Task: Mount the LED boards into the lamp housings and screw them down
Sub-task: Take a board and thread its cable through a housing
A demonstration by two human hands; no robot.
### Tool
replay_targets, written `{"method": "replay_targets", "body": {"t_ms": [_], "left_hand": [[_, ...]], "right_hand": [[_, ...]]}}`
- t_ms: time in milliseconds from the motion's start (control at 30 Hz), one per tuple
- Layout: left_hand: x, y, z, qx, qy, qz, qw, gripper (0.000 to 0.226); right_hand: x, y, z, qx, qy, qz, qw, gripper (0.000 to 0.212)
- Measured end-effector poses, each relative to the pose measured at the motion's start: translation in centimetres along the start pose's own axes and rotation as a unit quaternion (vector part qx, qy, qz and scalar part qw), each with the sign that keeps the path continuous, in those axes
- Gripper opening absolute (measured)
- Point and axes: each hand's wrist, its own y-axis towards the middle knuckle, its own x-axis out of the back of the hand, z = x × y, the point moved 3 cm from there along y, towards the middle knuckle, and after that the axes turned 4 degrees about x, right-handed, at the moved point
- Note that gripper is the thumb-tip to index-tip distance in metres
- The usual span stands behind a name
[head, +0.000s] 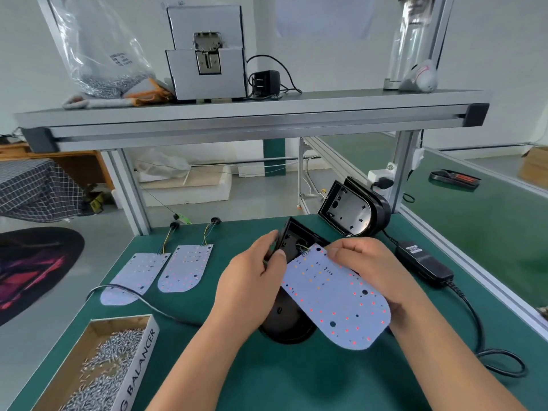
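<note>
My left hand (252, 277) grips the left side of a black lamp housing (292, 241) that is tilted up off the green mat. My right hand (367, 268) holds a white LED board (335, 298) by its right edge and upper end, angled over the housing's open side. Thin wires run from the board's top into the housing. Two more white LED boards (185, 268) (135, 277) with wired plugs lie flat on the mat to the left. A stack of empty black housings (353, 209) leans against the frame post at the back right.
A cardboard box of loose screws (100, 369) sits at the front left. A black power adapter (424, 262) with its cable lies to the right. A black cord crosses the mat from the left. An aluminium shelf (252, 120) overhead carries a screw feeder machine (207, 51).
</note>
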Motion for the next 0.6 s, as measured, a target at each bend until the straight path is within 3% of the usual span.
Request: {"method": "replay_targets", "body": {"t_ms": [267,367,467,600], "left_hand": [[-2.1,0.4,1.3,0.054,0.014,-0.013,0.998,0.052],[-2.8,0.6,1.7,0.08,-0.07,0.01,0.994,0.053],[-3.3,0.8,1.8,0.099,-0.207,0.047,0.972,0.043],[-3.4,0.8,2.1,0.109,-0.246,0.019,0.963,0.038]], "right_hand": [[-1.4,0.0,-0.8,-0.004,-0.057,-0.022,0.998,0.021],[-1.2,-0.2,-0.7,-0.026,-0.068,0.003,0.997,0.022],[-0.8,0.0,-0.7,-0.022,-0.066,-0.04,0.997,0.024],[-1.2,0.0,-0.8,0.008,-0.115,-0.055,0.992,0.019]]}}
